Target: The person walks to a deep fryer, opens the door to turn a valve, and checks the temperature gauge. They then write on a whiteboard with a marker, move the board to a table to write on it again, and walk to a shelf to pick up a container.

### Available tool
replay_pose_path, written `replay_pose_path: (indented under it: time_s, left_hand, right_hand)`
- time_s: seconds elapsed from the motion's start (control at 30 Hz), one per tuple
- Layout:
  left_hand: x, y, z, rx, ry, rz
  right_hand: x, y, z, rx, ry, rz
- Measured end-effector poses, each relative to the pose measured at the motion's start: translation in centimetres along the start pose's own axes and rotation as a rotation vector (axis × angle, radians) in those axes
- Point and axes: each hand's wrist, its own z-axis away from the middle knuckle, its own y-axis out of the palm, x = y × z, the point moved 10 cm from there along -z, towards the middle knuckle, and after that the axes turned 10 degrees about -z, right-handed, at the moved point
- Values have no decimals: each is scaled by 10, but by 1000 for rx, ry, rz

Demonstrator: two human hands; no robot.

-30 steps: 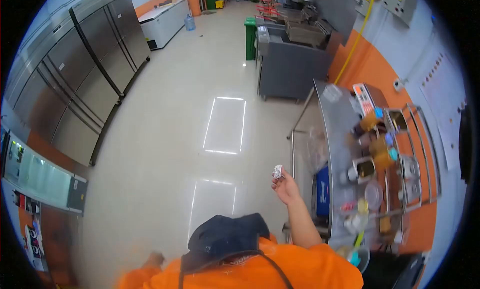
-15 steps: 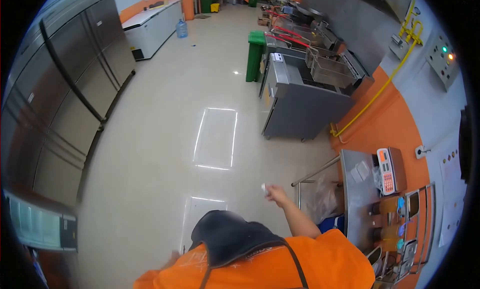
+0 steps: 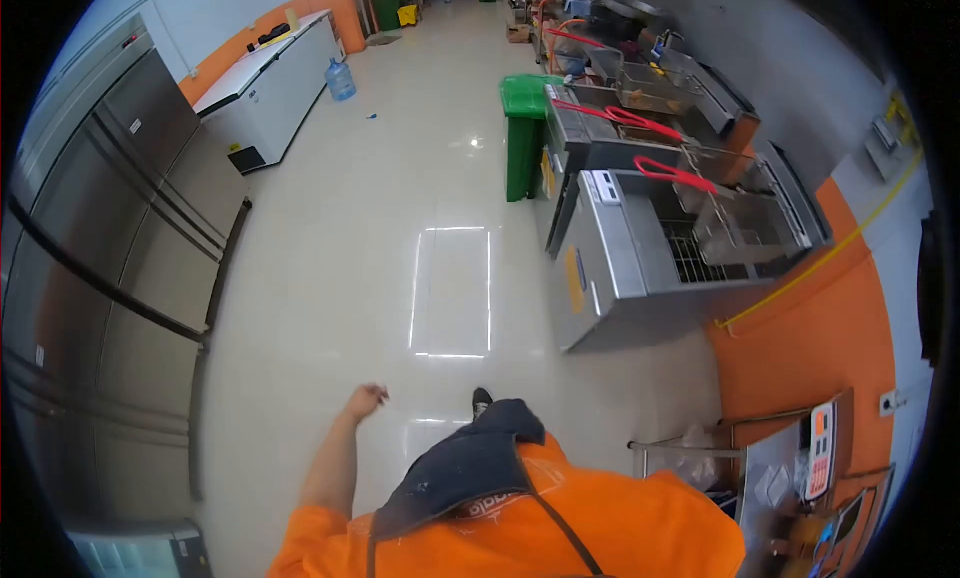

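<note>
My left hand (image 3: 367, 400) is out in front of the body at the lower middle, above the tiled floor, with its fingers curled; whether anything is in them is too small to tell. My right hand is out of view, behind or below the orange shirt (image 3: 620, 513). A dark apron (image 3: 455, 468) hangs over the shirt, and one dark shoe (image 3: 482, 398) shows beyond it on the floor.
Fryers with red-handled baskets (image 3: 740, 223) line the right, beside a green bin (image 3: 524, 143). Steel refrigerators (image 3: 120, 248) stand left. A white chest freezer (image 3: 275, 98) and water bottle (image 3: 341, 80) are farther off. A scale (image 3: 820, 453) rests on a steel table (image 3: 765, 468) at lower right.
The view has moved forward, with the fryers now nearer. My left hand has swung forward into view. My right hand, earlier out front with a small white thing, has left the view.
</note>
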Motion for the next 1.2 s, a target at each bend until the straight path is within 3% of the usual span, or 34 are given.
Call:
replay_pose_path:
  time_s: [0.07, 0.1, 0.13, 0.17, 0.2, 0.23, 0.27, 0.3, 0.37, 0.47, 0.57, 0.67, 0.73, 0.83, 0.9, 0.93, 1.07, 1.17, 1.2]
  left_hand:
    - [26, 9, -9, 63, -115, -217]
    - [39, -3, -5, -36, -309, -43]
    - [98, -8, -34, -92, -291, -30]
    - [141, -16, -44, -109, -186, 88]
    - [149, -30, -49, -166, -219, -74]
    - [155, -45, -54, -218, -263, -234]
    - [165, -51, -46, -247, -380, 303]
    - [169, -58, -33, -361, -500, 832]
    - [200, -76, -40, -426, -706, 824]
    - [198, -112, -97, -312, -942, 759]
    - [165, -166, -215, -122, -952, 635]
    - [101, -227, -390, 87, -795, 414]
    - [28, -266, -518, 239, -648, 231]
    - [-109, -310, -716, 296, -408, 121]
    - [-240, -328, -818, 283, -211, 24]
    - [-304, -330, -858, 292, -151, 35]
    - [-496, -293, -980, 397, 61, 181]
    - [-607, -251, -1023, 521, 128, 145]
    - [-637, -234, -1040, 540, 148, 98]
  right_hand:
    - [134, -8, -51, -60, -185, 61]
    - [224, -21, -67, -110, -323, 121]
    - [329, -49, -26, 30, -398, 182]
    - [433, -71, -8, -7, -657, 277]
    - [523, -110, 27, -242, -943, 200]
    - [609, -134, 49, -273, -1099, 174]
    - [679, -164, 87, -228, -1108, 97]
    - [738, -188, 111, -269, -1239, -57]
    - [828, -229, 150, -263, -1274, -129]
    - [919, -275, 163, -211, -1249, -249]
    - [943, -291, 127, -223, -1161, -237]
    - [929, -299, 70, -274, -945, -142]
    - [910, -311, 44, -293, -812, -256]
    - [888, -323, 2, -331, -662, -465]
    - [891, -327, -4, -229, -448, -701]
    - [898, -330, -6, -176, -342, -811]
    - [969, -355, -41, -139, -322, -973]
    - [1026, -397, -98, -418, -555, -748]
    - [1044, -412, -102, -403, -482, -790]
